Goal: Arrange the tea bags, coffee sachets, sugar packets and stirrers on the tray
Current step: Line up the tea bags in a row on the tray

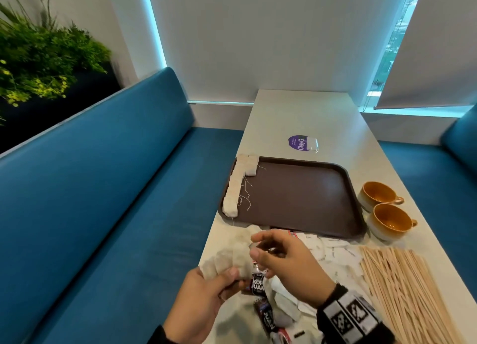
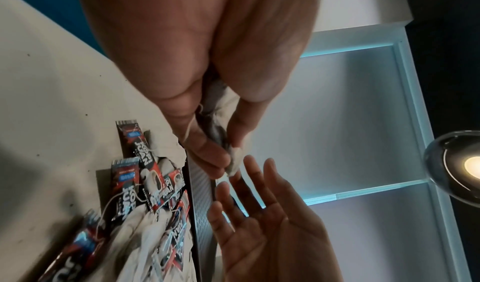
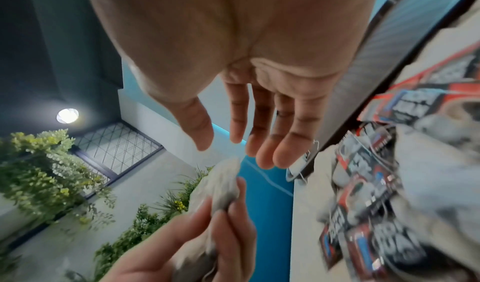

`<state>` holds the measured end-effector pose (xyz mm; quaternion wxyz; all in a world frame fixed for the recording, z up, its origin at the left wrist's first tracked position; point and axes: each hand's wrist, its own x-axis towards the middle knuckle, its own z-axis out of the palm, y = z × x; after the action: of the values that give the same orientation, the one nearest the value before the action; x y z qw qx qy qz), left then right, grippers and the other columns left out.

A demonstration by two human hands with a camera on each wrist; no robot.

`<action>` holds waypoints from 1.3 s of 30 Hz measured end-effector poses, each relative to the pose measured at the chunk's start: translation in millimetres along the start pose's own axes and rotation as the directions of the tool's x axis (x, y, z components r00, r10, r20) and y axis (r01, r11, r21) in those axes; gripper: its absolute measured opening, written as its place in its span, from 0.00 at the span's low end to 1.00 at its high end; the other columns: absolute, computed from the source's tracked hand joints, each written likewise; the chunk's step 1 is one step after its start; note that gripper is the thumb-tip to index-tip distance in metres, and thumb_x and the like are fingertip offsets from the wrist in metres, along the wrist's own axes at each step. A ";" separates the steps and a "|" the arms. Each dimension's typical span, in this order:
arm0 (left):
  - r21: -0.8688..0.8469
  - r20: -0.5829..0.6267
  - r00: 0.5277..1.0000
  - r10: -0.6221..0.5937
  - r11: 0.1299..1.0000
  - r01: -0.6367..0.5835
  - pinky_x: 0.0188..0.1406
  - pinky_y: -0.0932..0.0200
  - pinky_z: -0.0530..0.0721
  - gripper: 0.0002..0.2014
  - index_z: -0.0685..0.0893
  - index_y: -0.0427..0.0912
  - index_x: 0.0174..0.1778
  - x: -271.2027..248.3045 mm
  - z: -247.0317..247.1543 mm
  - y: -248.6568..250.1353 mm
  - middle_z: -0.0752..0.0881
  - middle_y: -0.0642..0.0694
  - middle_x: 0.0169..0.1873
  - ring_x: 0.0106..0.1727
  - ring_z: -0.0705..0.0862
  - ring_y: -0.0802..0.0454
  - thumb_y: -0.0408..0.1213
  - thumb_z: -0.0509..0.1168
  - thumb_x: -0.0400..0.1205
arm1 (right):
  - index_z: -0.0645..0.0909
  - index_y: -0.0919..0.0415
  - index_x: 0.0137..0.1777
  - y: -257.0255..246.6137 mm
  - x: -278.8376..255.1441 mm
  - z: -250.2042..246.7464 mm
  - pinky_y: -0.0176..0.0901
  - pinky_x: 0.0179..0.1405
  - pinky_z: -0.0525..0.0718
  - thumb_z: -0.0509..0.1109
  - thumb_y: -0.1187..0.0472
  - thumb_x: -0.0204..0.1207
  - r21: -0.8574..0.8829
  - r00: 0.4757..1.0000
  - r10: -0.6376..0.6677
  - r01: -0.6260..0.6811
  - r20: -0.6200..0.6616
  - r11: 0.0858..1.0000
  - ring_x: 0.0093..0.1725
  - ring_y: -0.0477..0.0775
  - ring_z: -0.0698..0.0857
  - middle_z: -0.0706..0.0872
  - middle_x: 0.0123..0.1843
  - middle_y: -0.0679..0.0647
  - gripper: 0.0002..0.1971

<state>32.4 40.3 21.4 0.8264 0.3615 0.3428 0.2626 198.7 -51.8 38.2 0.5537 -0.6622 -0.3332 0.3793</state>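
Left hand (image 1: 204, 296) pinching tea bags (image 1: 227, 262), right hand (image 1: 286, 261) spread just beside them

The purple round sticker (image 1: 298, 143) on the white table (image 1: 296, 111), above the middle of the head view, carried the word "ClayG"; the small lines next to it were too small to read. The dark coffee sachets (image 1: 259, 287) in the lower middle of the head view showed "KOP" and "JUAN", partly hidden. In the left wrist view, at the lower left, the same sachets (image 2: 123, 196) showed "KOPI JUAN". The print in the right wrist view was blurred.
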 end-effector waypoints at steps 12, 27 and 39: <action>0.079 0.096 0.995 -0.040 0.996 0.032 0.38 0.57 0.91 0.11 0.87 0.22 0.57 -23.3 12.1 -9.9 0.91 0.27 0.51 0.43 0.89 0.40 0.18 0.66 0.81 | 0.90 0.66 0.47 2.5 -36.9 -4.7 0.42 0.34 0.85 0.80 0.69 0.75 0.195 1.000 0.009 -0.003 -0.028 0.981 0.38 0.51 0.88 0.91 0.39 0.57 0.03; 0.179 0.101 0.993 0.062 0.981 -0.079 0.34 0.59 0.86 0.15 0.88 0.25 0.55 -25.7 22.6 -12.4 0.91 0.33 0.42 0.37 0.89 0.46 0.22 0.75 0.71 | 0.84 0.69 0.46 0.4 -39.1 -4.6 0.56 0.39 0.92 0.79 0.71 0.75 0.242 0.983 -0.082 0.121 -0.164 0.963 0.38 0.62 0.89 0.90 0.44 0.69 0.06; 0.125 0.091 0.995 0.048 0.990 -0.059 0.36 0.60 0.88 0.15 0.88 0.27 0.56 -17.7 18.2 -12.9 0.92 0.29 0.50 0.42 0.91 0.46 0.23 0.73 0.73 | 0.94 0.49 0.49 10.7 -45.6 -3.9 0.48 0.48 0.92 0.83 0.68 0.71 0.040 0.991 -0.104 0.107 -0.080 0.993 0.47 0.55 0.91 0.94 0.46 0.52 0.12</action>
<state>37.5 12.9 27.2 0.8085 0.4338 0.3123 0.2461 179.9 -94.8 34.1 0.6000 -0.6456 -0.3375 0.3306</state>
